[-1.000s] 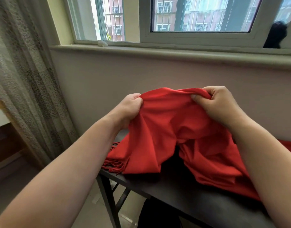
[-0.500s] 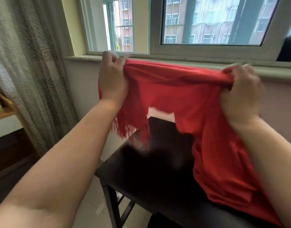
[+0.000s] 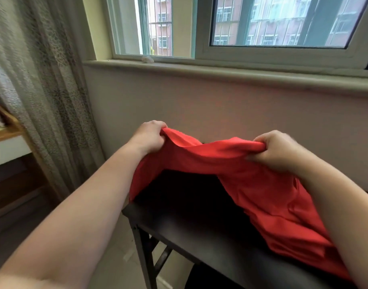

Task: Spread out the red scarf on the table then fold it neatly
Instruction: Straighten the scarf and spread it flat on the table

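The red scarf (image 3: 251, 180) hangs stretched between my two hands above the black table (image 3: 199, 230). My left hand (image 3: 149, 136) grips its upper edge at the left, near the table's far left corner. My right hand (image 3: 276, 151) grips the same edge further right. From the left hand the cloth drops down to the table's left edge. From the right hand it runs down and right across the tabletop, partly hidden under my right forearm. The fringe is out of sight.
The table stands against a pale wall (image 3: 220, 109) under a window sill (image 3: 220, 74). A patterned curtain (image 3: 43, 90) hangs at the left, with a wooden shelf (image 3: 6, 130) beside it. The table's left edge drops to tiled floor (image 3: 116, 263).
Both hands rose with the scarf to sill height, lifting its fringed end off the table, then came back down toward the tabletop, still gripping the edge, now wider apart than a second ago.
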The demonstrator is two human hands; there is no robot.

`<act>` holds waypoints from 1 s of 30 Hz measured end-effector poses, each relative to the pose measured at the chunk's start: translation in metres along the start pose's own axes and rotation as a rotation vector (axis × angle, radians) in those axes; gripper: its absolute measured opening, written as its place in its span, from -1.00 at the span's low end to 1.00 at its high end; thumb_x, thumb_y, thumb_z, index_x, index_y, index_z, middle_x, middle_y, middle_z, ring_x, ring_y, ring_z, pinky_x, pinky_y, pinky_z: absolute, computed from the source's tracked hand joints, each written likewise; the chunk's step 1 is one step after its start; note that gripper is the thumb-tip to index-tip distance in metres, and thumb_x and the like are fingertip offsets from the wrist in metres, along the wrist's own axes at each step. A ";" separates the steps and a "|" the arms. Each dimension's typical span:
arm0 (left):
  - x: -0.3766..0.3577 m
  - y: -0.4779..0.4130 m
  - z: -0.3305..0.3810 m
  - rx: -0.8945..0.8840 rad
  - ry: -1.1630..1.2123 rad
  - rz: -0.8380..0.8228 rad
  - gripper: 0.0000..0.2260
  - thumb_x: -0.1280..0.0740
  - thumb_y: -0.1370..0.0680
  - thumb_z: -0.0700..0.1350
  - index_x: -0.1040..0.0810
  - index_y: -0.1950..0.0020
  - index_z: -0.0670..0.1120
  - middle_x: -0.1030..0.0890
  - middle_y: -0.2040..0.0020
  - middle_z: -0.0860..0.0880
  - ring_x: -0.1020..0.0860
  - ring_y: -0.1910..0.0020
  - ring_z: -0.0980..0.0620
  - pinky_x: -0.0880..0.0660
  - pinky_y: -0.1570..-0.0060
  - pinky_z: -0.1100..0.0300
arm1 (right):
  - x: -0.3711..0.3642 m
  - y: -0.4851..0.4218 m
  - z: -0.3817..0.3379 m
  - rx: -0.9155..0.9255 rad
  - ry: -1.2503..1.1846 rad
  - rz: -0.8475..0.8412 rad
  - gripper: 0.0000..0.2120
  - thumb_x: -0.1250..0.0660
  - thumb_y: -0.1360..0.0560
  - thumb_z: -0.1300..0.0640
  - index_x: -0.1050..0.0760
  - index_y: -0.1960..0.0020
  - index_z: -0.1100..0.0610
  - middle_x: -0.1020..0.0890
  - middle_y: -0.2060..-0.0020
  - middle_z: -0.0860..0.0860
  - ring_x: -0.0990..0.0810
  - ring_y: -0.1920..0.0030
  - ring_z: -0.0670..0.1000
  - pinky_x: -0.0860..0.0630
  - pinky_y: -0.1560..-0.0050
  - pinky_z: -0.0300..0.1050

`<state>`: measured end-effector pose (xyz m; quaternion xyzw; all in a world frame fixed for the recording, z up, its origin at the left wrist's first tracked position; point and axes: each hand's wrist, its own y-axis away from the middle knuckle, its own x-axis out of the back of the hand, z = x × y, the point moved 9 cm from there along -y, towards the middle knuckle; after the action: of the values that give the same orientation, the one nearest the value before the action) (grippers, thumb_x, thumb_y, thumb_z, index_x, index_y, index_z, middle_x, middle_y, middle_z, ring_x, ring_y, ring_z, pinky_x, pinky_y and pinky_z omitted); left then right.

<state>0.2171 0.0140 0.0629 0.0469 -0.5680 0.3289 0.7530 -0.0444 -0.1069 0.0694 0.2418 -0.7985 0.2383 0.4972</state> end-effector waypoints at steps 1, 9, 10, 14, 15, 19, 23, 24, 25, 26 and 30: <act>-0.007 -0.002 -0.004 0.009 -0.010 -0.022 -0.74 -0.19 -0.48 -0.24 -0.58 -0.09 -0.10 -0.61 -0.11 -0.19 -0.52 -0.15 -0.20 -0.44 -0.07 0.09 | -0.014 -0.001 0.000 -0.008 0.018 -0.121 -0.94 -0.47 -0.33 0.07 -0.62 0.22 0.03 -0.67 0.28 0.05 -0.63 0.20 0.07 -0.55 0.16 -0.08; 0.000 -0.015 -0.008 0.118 0.148 0.184 -0.73 -0.15 -0.45 -0.32 -0.52 -0.07 -0.15 -0.61 -0.03 -0.25 -0.54 -0.08 -0.26 -0.45 -0.02 0.04 | 0.035 -0.021 -0.002 -0.041 -0.052 0.494 -0.65 -0.20 -0.32 0.32 -0.58 -0.02 0.09 -0.66 0.04 0.20 -0.60 -0.03 0.25 -0.53 -0.03 0.01; 0.014 -0.012 -0.005 0.095 0.188 0.294 -0.73 -0.15 -0.45 -0.32 -0.51 -0.08 -0.16 -0.61 -0.02 -0.25 -0.54 -0.06 -0.26 -0.45 -0.01 0.03 | 0.050 -0.012 -0.014 0.035 -0.091 0.613 -0.60 -0.19 -0.32 0.30 -0.57 -0.08 0.07 -0.67 0.03 0.17 -0.60 -0.04 0.25 -0.53 -0.06 0.05; -0.010 -0.005 -0.012 0.101 -0.128 0.040 -0.72 -0.18 -0.49 -0.21 -0.40 -0.20 -0.13 -0.51 -0.16 -0.22 -0.50 -0.16 -0.26 -0.43 -0.13 -0.03 | 0.021 0.013 -0.059 0.341 -0.063 0.449 -0.55 -0.26 -0.30 0.13 -0.50 -0.19 -0.03 -0.66 -0.04 0.03 -0.61 -0.07 0.13 -0.54 -0.07 0.02; -0.028 0.002 -0.014 0.111 -0.226 -0.116 -0.67 -0.21 -0.49 -0.16 -0.36 -0.25 -0.11 -0.48 -0.20 -0.20 -0.48 -0.20 -0.26 -0.44 -0.19 -0.05 | -0.007 0.018 -0.065 0.391 -0.037 0.262 -0.51 -0.34 -0.31 0.04 -0.46 -0.25 -0.05 -0.64 -0.11 0.01 -0.60 -0.12 0.10 -0.52 -0.12 0.00; -0.079 0.031 0.016 -0.033 -0.288 -0.392 -0.51 -0.16 -0.46 -0.18 -0.26 -0.41 -0.04 -0.38 -0.37 -0.14 -0.36 -0.35 -0.22 -0.31 -0.34 -0.11 | -0.082 0.041 -0.040 0.336 -0.007 -0.150 -0.31 -0.46 -0.31 -0.16 -0.36 -0.38 -0.04 -0.54 -0.23 -0.05 -0.51 -0.22 -0.02 -0.42 -0.25 -0.10; -0.104 0.052 0.079 -0.231 -0.144 -0.440 -0.51 -0.20 -0.54 -0.13 -0.22 -0.46 -0.11 -0.31 -0.45 -0.13 -0.29 -0.43 -0.10 -0.22 -0.41 0.04 | -0.072 0.042 0.015 0.181 0.005 0.035 -0.55 -0.36 -0.45 -0.01 -0.44 -0.32 0.04 -0.53 -0.24 0.05 -0.47 -0.27 0.10 -0.36 -0.31 -0.02; -0.112 0.059 0.099 -0.286 -0.117 -0.451 -0.52 -0.23 -0.55 -0.08 -0.24 -0.45 -0.13 -0.32 -0.45 -0.14 -0.29 -0.43 -0.09 -0.22 -0.41 0.09 | -0.067 0.043 0.034 0.116 0.022 0.070 -0.57 -0.33 -0.47 0.03 -0.43 -0.32 0.06 -0.52 -0.25 0.06 -0.46 -0.26 0.13 -0.35 -0.31 0.00; -0.120 0.066 0.117 -0.336 -0.093 -0.464 -0.51 -0.24 -0.56 -0.04 -0.25 -0.45 -0.14 -0.33 -0.44 -0.14 -0.30 -0.42 -0.08 -0.21 -0.40 0.13 | -0.064 0.045 0.052 0.052 0.029 0.086 -0.57 -0.31 -0.48 0.06 -0.42 -0.33 0.06 -0.50 -0.27 0.07 -0.45 -0.27 0.15 -0.34 -0.32 0.01; -0.129 0.074 0.133 -0.378 -0.072 -0.485 -0.49 -0.26 -0.55 0.01 -0.25 -0.44 -0.15 -0.33 -0.44 -0.15 -0.30 -0.42 -0.08 -0.21 -0.39 0.16 | -0.062 0.047 0.069 -0.008 0.037 0.085 -0.56 -0.29 -0.48 0.08 -0.41 -0.35 0.07 -0.49 -0.28 0.08 -0.45 -0.28 0.16 -0.34 -0.33 0.01; -0.164 0.090 0.180 -0.463 0.004 -0.536 -0.29 -0.35 -0.46 0.14 -0.16 -0.49 -0.13 -0.31 -0.45 -0.16 -0.28 -0.42 -0.10 -0.21 -0.40 0.12 | -0.064 0.069 0.131 -0.243 0.087 -0.075 -0.45 -0.28 -0.41 0.05 -0.34 -0.39 0.04 -0.47 -0.30 0.13 -0.43 -0.29 0.18 -0.34 -0.34 -0.02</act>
<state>-0.0035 -0.0683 -0.0464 0.0215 -0.5937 -0.0177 0.8042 -0.1514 -0.1262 -0.0496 0.1988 -0.7895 0.1315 0.5655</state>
